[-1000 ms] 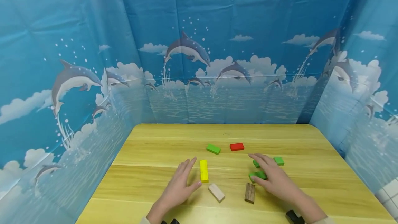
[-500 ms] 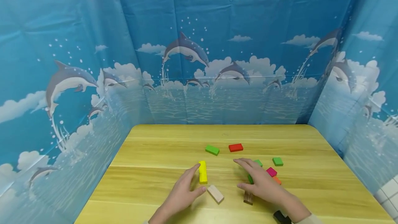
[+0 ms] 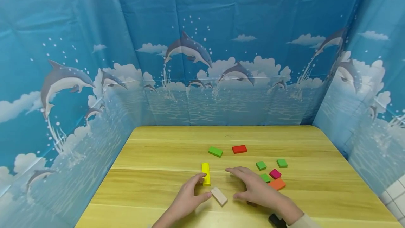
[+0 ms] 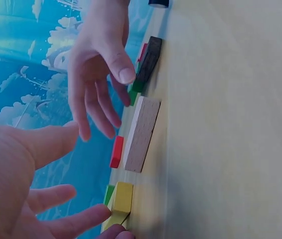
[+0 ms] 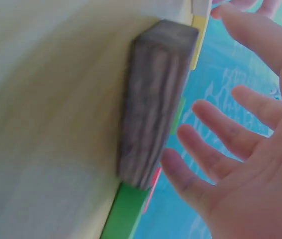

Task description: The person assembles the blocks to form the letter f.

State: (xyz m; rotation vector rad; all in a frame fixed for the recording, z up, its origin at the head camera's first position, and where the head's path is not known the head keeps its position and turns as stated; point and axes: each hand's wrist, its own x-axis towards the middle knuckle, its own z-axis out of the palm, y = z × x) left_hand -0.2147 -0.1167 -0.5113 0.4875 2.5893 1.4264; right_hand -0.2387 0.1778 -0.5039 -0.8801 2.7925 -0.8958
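My left hand (image 3: 188, 198) hovers with loosely bent fingers beside a yellow block (image 3: 206, 180); its fingertips overlap the block in the head view, and I cannot tell whether they touch. Just right of the left thumb lies a pale wooden block (image 3: 219, 196). My right hand (image 3: 257, 191) is held above the table, fingers spread and holding nothing. Beneath it, a dark brown wooden block (image 5: 153, 104) is mostly hidden in the head view but plain in the right wrist view. A green block (image 3: 265, 178) and an orange block (image 3: 277, 184) lie just beyond the right hand.
Farther back on the wooden table (image 3: 171, 143) lie a light green block (image 3: 215, 151) and a red block (image 3: 239, 149). To the right are two small green blocks, one nearer (image 3: 261, 165) and one farther right (image 3: 282, 163), and a magenta block (image 3: 275, 173). A dolphin-print curtain (image 3: 202, 108) surrounds the table.
My right hand has moved left, uncovering the green, magenta and orange blocks and coming over the brown one. The left hand has shifted slightly right, its fingers bending more near the yellow block.
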